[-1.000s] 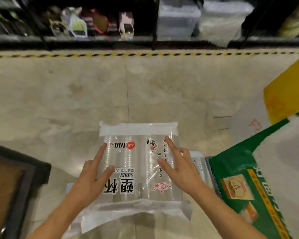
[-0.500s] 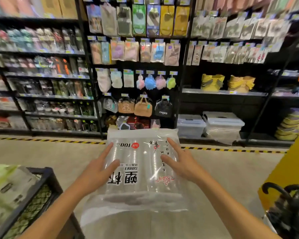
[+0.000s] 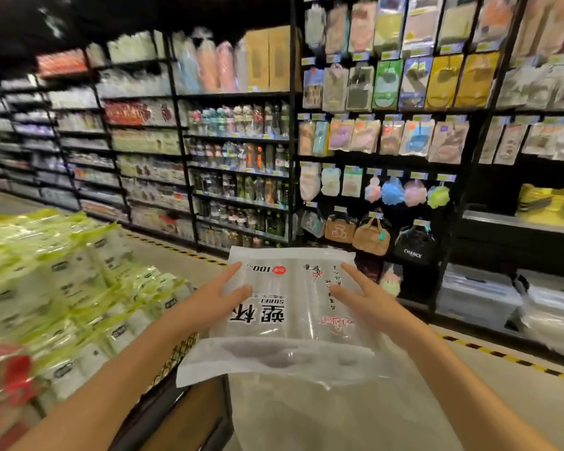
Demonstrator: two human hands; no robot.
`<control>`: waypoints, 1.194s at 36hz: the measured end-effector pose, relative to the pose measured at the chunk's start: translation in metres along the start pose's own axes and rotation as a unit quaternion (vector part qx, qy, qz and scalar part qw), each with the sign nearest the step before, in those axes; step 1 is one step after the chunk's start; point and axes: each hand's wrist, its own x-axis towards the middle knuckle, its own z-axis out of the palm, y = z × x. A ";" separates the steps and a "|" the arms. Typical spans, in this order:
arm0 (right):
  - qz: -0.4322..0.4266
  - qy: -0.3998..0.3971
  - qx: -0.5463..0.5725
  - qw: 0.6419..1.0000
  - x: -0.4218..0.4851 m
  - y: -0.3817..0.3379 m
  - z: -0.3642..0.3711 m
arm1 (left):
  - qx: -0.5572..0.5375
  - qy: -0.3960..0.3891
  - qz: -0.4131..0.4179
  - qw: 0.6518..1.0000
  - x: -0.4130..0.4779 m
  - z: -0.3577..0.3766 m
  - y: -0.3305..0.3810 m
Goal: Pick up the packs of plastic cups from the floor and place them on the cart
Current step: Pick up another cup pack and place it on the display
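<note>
— Pack of plastic cups [image 3: 290,307]: where?
— Lower centre of the frame, in the air, near left corner over the rim of the cart [image 3: 163,398].
— Held how?
— Gripped at its sides by the left hand [image 3: 205,307] and the right hand [image 3: 372,304]. On each, fingers [image 3: 233,271] and thumb laid straight on the top face, the rest hidden beneath.
— In the cart?
— Heaped with green-and-white wrapped packs [image 3: 72,288], filling the left of the frame. Something red [image 3: 7,375] at lower left, too blurred to name.
— Other containers?
— Clear lidded bins [image 3: 476,297] on the bottom shelf at right, contents not readable. Small bags [image 3: 372,236] hung above them.
— Against half a second ago?
— Same grip. View swung left, with far more of the cart and its load showing. Pack now partly over the cart instead of out over bare floor [image 3: 518,402].
— Look of the pack?
— Flat, clear plastic with faint rows of stacked cups inside. Black characters and a "100" beside a red round mark, printed upside down to the viewer. Whitish sealed band at the near and far ends. More clear film [image 3: 323,418] hanging under it; whether a second pack, cannot tell.
</note>
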 end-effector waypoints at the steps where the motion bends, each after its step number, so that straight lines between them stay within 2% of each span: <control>1: -0.007 -0.014 0.004 1.000 0.000 -0.001 0.003 | -0.010 0.008 -0.011 1.000 -0.009 0.000 -0.002; 10: -0.108 -0.121 0.000 0.987 0.001 -0.044 0.039 | -0.059 0.127 -0.094 0.986 -0.083 -0.017 -0.032; 20: -0.223 -0.228 -0.001 0.948 -0.033 -0.132 0.127 | -0.089 0.236 -0.177 0.951 -0.218 -0.061 -0.074; 29: -0.332 -0.293 -0.041 0.896 -0.113 -0.232 0.232 | -0.065 0.336 -0.262 0.902 -0.357 -0.118 -0.131; 36: -0.347 -0.370 0.021 0.861 -0.180 -0.300 0.318 | -0.088 0.391 -0.319 0.859 -0.466 -0.158 -0.170; 40: -0.375 -0.394 0.017 0.839 -0.223 -0.333 0.375 | -0.030 0.413 -0.358 0.837 -0.532 -0.174 -0.202; 43: -0.387 -0.416 0.005 0.823 -0.257 -0.352 0.411 | -0.064 0.434 -0.387 0.811 -0.580 -0.176 -0.218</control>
